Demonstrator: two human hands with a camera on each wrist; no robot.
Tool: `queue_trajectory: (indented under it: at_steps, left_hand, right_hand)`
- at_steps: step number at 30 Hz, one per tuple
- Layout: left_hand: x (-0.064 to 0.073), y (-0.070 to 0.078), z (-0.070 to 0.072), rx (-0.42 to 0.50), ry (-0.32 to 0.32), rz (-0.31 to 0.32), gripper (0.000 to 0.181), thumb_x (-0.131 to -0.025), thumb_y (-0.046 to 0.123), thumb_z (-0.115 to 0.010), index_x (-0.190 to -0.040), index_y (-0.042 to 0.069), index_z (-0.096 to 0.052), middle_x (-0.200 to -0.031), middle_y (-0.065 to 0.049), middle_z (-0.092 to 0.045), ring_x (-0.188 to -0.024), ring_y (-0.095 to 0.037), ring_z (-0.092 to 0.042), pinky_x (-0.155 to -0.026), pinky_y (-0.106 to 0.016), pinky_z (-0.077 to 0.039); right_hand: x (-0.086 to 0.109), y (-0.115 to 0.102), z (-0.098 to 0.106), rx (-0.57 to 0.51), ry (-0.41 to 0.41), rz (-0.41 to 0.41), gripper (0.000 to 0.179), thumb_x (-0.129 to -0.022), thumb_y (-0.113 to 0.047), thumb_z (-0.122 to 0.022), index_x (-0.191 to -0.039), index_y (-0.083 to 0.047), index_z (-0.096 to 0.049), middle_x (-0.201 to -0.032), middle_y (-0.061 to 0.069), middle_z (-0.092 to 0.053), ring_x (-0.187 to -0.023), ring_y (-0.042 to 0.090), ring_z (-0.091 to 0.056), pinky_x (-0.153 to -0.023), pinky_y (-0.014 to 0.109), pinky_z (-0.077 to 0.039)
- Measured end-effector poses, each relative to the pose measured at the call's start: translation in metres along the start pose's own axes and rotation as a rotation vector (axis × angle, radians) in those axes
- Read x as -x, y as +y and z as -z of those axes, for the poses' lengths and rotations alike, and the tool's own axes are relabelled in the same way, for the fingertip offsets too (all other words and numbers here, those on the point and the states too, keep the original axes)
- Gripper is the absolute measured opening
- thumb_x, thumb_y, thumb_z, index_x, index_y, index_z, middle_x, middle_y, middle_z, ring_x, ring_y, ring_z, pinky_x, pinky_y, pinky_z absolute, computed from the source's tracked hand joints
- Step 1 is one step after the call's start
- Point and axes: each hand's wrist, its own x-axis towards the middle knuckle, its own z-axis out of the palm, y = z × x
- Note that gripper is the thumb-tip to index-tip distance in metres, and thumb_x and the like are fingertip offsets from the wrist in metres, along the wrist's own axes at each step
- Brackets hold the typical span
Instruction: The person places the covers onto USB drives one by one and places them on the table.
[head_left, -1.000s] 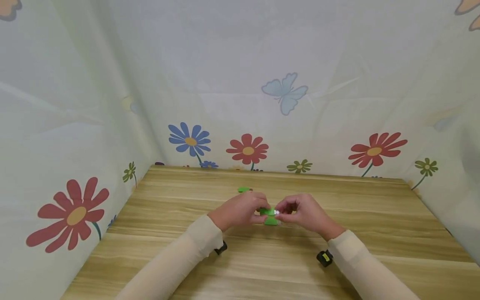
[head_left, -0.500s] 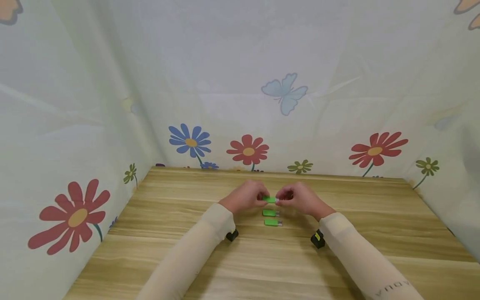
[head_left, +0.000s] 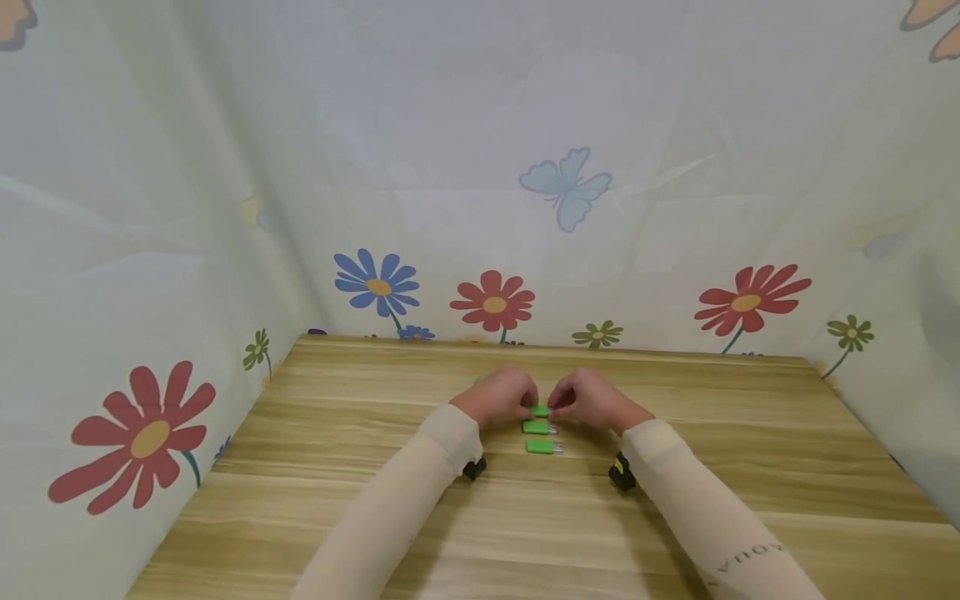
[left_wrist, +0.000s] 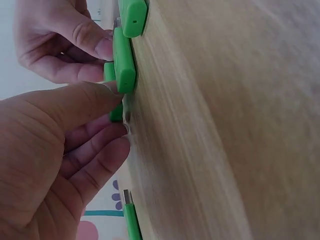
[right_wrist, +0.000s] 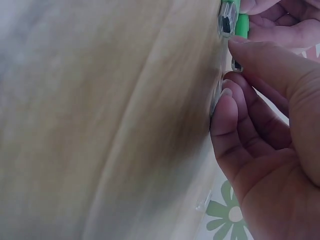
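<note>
A green USB flash drive (head_left: 540,411) lies crosswise low over the wooden table between my two hands. My left hand (head_left: 501,397) pinches its green body from the left. From the right, my right hand (head_left: 597,400) has thumb and fingers at its metal plug (right_wrist: 237,65). Closer to me, a second green flash drive (head_left: 537,427) and a third one (head_left: 543,447) lie parallel to it, plugs pointing right. In the left wrist view the second drive (left_wrist: 125,60) partly covers the held one (left_wrist: 116,113). Another green flash drive (left_wrist: 131,220) lies beyond my left hand, mostly hidden in the head view.
The wood-grain table (head_left: 555,525) ends at a pale curtain (head_left: 420,150) printed with flowers and a butterfly, which also rises at both sides. Black wrist cameras (head_left: 622,472) hang under both sleeves, low over the tabletop.
Both hands first moved away from me, from the second drive to another flash drive behind it. They have since brought that drive slightly nearer to me, beside the second one.
</note>
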Motion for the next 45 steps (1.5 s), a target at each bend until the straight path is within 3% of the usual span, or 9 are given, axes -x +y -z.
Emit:
queue_trajectory:
  at_steps: [14,28,45]
  left_hand:
    - [0.0000,-0.0014,-0.0032,0.041,0.004,0.044,0.004,-0.091,0.020,-0.079,-0.093,0.016,-0.080,-0.083,0.010,-0.070,-0.077,-0.007,-0.060,-0.077,-0.021,-0.052]
    - [0.0015,-0.0010,-0.0035,-0.033,-0.006,-0.019,0.006,-0.093,0.020,-0.077,-0.092,0.015,-0.078,-0.081,0.009,-0.068,-0.077,-0.007,-0.059,-0.076,-0.022,-0.051]
    - [0.0049,0.0043,-0.0004,-0.061,-0.015,-0.015,0.007,-0.094,0.019,-0.075,-0.094,0.012,-0.077,-0.083,0.006,-0.068,-0.076,-0.008,-0.057,-0.074,-0.021,-0.049]
  right_hand:
    - [-0.0057,0.0006,0.0030,-0.050,-0.036,-0.107,0.010,-0.082,-0.016,-0.086,-0.088,-0.013,-0.079,-0.086,-0.002,-0.075,-0.078,0.011,-0.064,-0.072,0.027,-0.053]
    - [-0.0041,-0.0026,0.0030,-0.078,-0.044,-0.114,0.015,-0.080,-0.015,-0.087,-0.091,-0.008,-0.079,-0.086,0.000,-0.076,-0.079,0.010,-0.067,-0.075,0.027,-0.055]
    - [-0.0027,0.0043,0.0022,-0.114,-0.033,-0.103,0.017,-0.080,-0.016,-0.088,-0.093,-0.008,-0.079,-0.089,0.001,-0.077,-0.080,0.010,-0.068,-0.074,0.027,-0.056]
